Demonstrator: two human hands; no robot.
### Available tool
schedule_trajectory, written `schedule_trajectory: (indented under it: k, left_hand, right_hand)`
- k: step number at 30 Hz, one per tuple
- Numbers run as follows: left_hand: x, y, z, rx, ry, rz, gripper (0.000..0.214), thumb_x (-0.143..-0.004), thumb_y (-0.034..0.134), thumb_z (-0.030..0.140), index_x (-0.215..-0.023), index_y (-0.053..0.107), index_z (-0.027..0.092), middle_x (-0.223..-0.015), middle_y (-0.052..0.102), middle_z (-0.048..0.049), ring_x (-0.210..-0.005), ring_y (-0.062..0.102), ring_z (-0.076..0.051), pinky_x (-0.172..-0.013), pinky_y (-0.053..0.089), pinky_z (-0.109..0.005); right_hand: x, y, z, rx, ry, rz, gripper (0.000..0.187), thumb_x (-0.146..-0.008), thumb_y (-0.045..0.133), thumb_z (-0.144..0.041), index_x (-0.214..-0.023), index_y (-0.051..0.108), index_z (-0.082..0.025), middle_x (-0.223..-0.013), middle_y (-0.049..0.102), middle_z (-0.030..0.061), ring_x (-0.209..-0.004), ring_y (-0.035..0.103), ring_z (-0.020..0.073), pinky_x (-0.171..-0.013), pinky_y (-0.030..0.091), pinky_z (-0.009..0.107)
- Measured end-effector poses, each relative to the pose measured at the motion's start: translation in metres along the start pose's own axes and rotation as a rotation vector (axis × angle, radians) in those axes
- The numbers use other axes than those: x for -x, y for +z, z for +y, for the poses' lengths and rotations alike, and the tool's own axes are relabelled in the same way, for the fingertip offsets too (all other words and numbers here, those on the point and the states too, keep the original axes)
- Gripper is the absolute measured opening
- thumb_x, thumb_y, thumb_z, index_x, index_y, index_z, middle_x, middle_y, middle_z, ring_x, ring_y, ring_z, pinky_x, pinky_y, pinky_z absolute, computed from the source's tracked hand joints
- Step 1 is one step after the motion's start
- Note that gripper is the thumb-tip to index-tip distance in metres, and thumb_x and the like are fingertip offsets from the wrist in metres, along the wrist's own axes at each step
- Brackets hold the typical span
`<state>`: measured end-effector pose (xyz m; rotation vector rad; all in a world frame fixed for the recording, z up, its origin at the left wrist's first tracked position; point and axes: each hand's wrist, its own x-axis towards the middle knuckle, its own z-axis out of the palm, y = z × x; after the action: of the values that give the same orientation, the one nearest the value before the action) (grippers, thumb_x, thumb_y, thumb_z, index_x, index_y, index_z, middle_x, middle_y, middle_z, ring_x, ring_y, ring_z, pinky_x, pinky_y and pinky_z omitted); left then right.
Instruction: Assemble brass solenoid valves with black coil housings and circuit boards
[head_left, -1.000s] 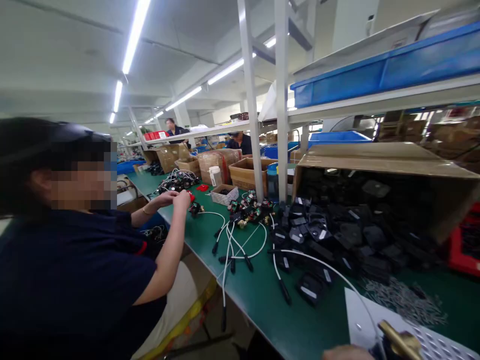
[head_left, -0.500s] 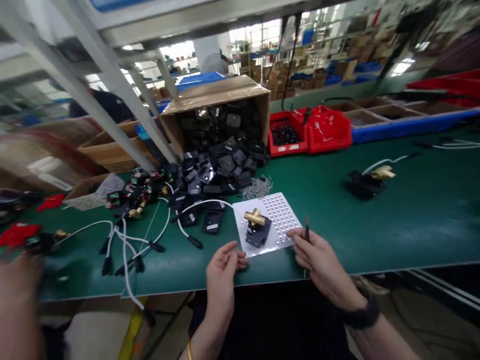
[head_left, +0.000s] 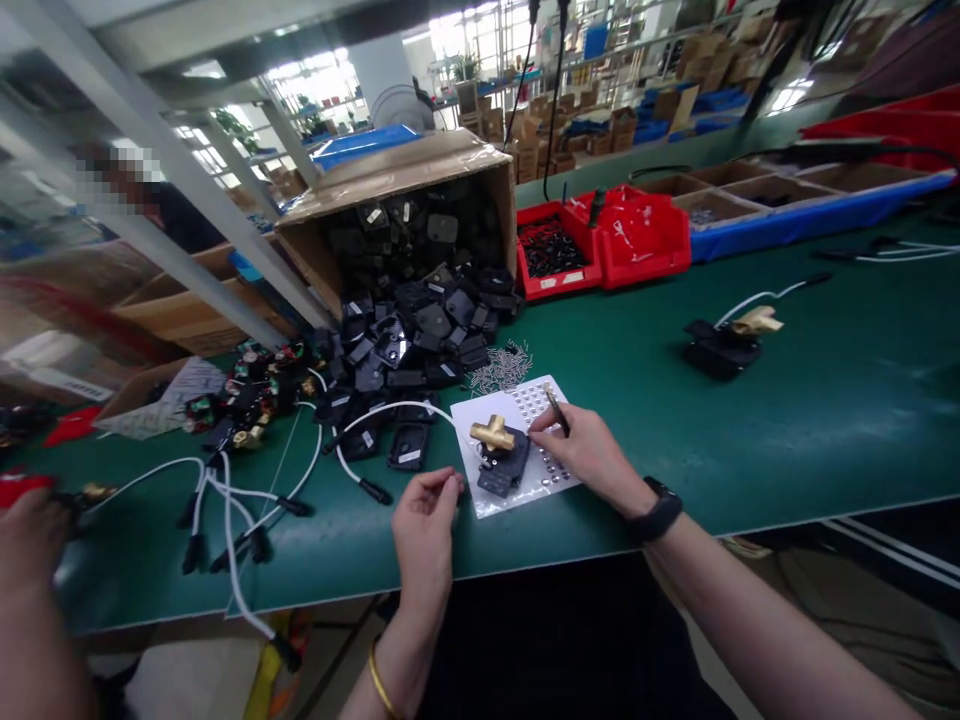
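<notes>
1. Unit: black housing point(head_left: 512, 468) with brass tee point(head_left: 493, 433) on top, lying on the white sheet point(head_left: 504, 402) on the table point(head_left: 600, 350). White cable point(head_left: 397, 405) arcs off left, looks attached.
2. Right hand point(head_left: 589, 452): fingers closed round a slim tool point(head_left: 556, 410), tip type unclear. Fingertips over the sheet's dotted part, just beside the housing.
3. Left hand point(head_left: 425, 530): curled, thumb near fingertips, just off the sheet's left edge, apart from the housing. Can't tell if anything's pinched.
4. Handling, my read: stiff plastic, brass probably makes it top-heavy. Tee likely smooth, a bit slippery. Cable bendy; don't lift by it.
5. Best hold: housing sides, or tee body for a firm grab.
6. Sheet looks thin, light, likely to slide.
</notes>
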<state>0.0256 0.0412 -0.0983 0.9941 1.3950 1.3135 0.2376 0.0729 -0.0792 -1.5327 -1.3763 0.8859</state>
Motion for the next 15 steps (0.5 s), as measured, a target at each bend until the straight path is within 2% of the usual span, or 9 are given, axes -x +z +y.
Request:
schedule_trajectory:
  k: [2,5,10,15]
  left_hand:
    - [-0.001,0.002,0.001,-0.053,0.038,-0.007,0.029,-0.069,0.070,0.033,-0.085,0.060,0.012,-0.074,0.065,-0.0043,-0.071,0.061,-0.013,-0.069,0.048,-0.022]
    - [0.007,0.002,0.002,-0.100,0.072,-0.015,0.025,-0.072,0.068,0.034,-0.082,0.060,0.012,-0.071,0.064,-0.0035,-0.068,0.060,-0.013,-0.066,0.048,-0.021]
    - [0.030,-0.006,-0.001,-0.162,0.134,0.022,0.021,-0.074,0.066,0.033,-0.079,0.060,0.014,-0.074,0.063,-0.0045,-0.069,0.061,-0.015,-0.068,0.050,-0.024]
    - [0.042,-0.017,-0.014,-0.344,0.360,0.017,0.008,-0.079,0.062,0.024,-0.081,0.062,0.016,-0.081,0.064,-0.0043,-0.078,0.061,-0.016,-0.078,0.049,-0.026]
  right_hand:
    - [0.003,0.004,0.000,0.058,-0.038,0.014,0.016,-0.071,0.057,-0.029,-0.074,0.064,-0.015,-0.061,0.056,0.0009,-0.052,0.048,0.0141,-0.050,0.033,0.025]
    - [0.008,0.009,0.001,0.199,-0.173,0.063,0.013,-0.076,0.053,-0.023,-0.075,0.064,-0.016,-0.060,0.056,0.0004,-0.051,0.048,0.0145,-0.052,0.035,0.026]
    - [0.031,0.024,0.005,0.306,-0.376,0.077,0.014,-0.084,0.048,-0.014,-0.080,0.061,-0.016,-0.076,0.063,0.0050,-0.067,0.058,0.0190,-0.062,0.043,0.029]
    - [0.064,0.042,0.010,0.266,-0.514,0.107,0.020,-0.087,0.041,-0.006,-0.092,0.057,-0.016,-0.089,0.062,0.0075,-0.082,0.060,0.0199,-0.073,0.048,0.030]
